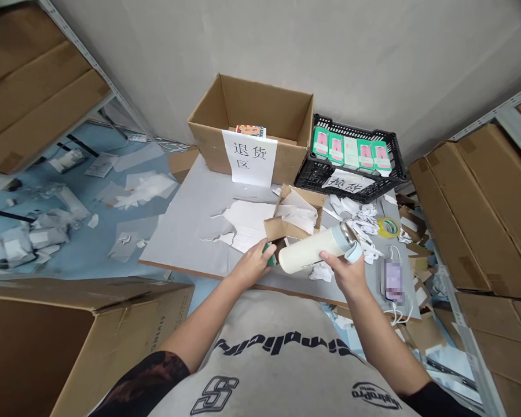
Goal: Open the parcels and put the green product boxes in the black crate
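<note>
A cream insulated bottle (308,250) with a pale blue collar and carry loop lies tilted in my right hand (346,272), whose fingers wrap around its lid end. My left hand (255,263) grips a small green box (269,253), mostly covered by the fingers; its dark opening faces the bottle's base. Just beyond both hands stands an opened cardboard carton (274,229) with white packing paper (297,211) inside. Torn white sheets (249,223) lie on the grey table (182,231) left of the carton.
A large cardboard box (208,139) with a paper sign stands at the back. Beside it, a black crate (351,185) holds several green boxes. Yellow tape (388,227), crumpled paper (367,211) and a cabled phone (393,281) lie on the right. Stacked cartons (455,214) flank the table.
</note>
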The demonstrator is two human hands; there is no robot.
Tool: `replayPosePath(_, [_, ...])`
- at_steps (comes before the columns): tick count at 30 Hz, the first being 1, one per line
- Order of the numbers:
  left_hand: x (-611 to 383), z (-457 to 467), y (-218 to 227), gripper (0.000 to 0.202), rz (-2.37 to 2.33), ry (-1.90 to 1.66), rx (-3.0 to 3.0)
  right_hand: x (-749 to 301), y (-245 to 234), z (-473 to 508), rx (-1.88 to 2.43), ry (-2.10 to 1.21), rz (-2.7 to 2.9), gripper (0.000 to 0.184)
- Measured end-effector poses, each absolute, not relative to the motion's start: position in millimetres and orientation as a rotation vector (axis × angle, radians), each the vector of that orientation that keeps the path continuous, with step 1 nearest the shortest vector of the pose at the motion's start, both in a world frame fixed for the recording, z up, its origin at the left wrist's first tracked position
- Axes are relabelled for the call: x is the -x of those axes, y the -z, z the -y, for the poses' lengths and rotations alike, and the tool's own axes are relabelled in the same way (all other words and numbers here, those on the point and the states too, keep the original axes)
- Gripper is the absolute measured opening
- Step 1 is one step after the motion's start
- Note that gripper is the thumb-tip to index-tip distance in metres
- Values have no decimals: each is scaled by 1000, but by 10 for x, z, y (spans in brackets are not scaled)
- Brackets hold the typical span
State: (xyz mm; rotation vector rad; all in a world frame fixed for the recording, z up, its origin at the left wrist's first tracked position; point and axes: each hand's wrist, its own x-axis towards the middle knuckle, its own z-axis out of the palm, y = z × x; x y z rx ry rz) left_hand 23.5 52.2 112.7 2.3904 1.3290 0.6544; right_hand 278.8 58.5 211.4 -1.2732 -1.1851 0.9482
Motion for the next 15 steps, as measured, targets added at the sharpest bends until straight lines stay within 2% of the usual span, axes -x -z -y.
replayPosePath(8, [-191, -482, -846, 57, -1212, -772, -2338, -2566, -1984, -541, 1334, -1047, 1079, 58])
replayPosePath(15, [-147, -456, -665, 52, -1193, -810, -2232, -2681, -2028, -540, 1440, -713, 1326, 58])
